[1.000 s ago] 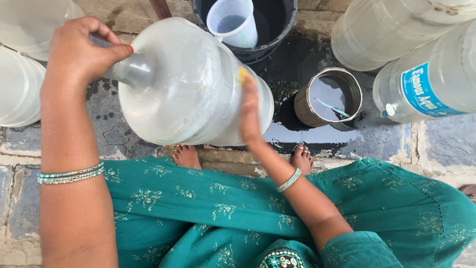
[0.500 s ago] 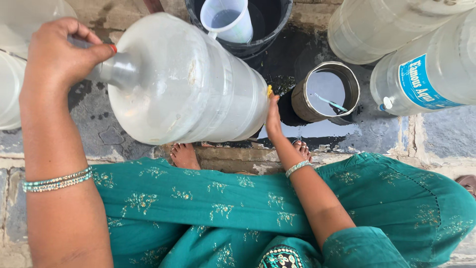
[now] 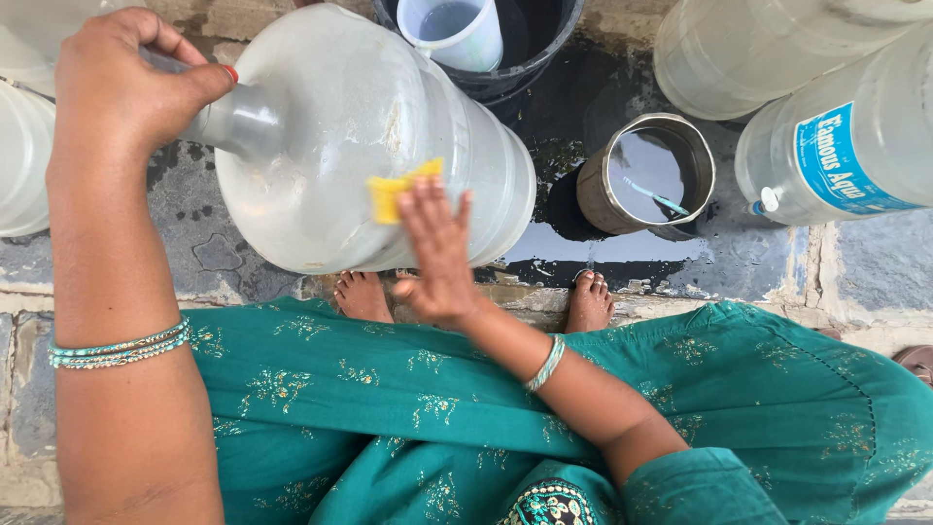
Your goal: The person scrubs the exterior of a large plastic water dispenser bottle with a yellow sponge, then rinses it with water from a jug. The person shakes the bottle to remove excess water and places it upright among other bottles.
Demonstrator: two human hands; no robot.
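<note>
- The big clear water jug [image 3: 369,146] lies tilted on its side above the wet stone floor [image 3: 194,243], just in front of the person's bare feet
- Left hand [image 3: 121,87]: its grip is closed around the jug's neck, holding it steady
- Right hand [image 3: 437,253]: fingers spread flat, pressing a yellow sponge [image 3: 398,190] against the jug's side wall
- Progress, as a judgement: scrubbing of the outside is under way; the wall looks cloudy, and how much of it is already wiped I cannot tell
- The jug looks empty inside, though the frosted plastic makes that uncertain
- The dark bucket [image 3: 544,49] holds water with a pale plastic mug [image 3: 457,34] standing in it
- The round metal pot [image 3: 646,175] holds dark water and a thin blue stick-like object
- Other clear jugs [image 3: 836,156] lie nearby, one with a blue label
</note>
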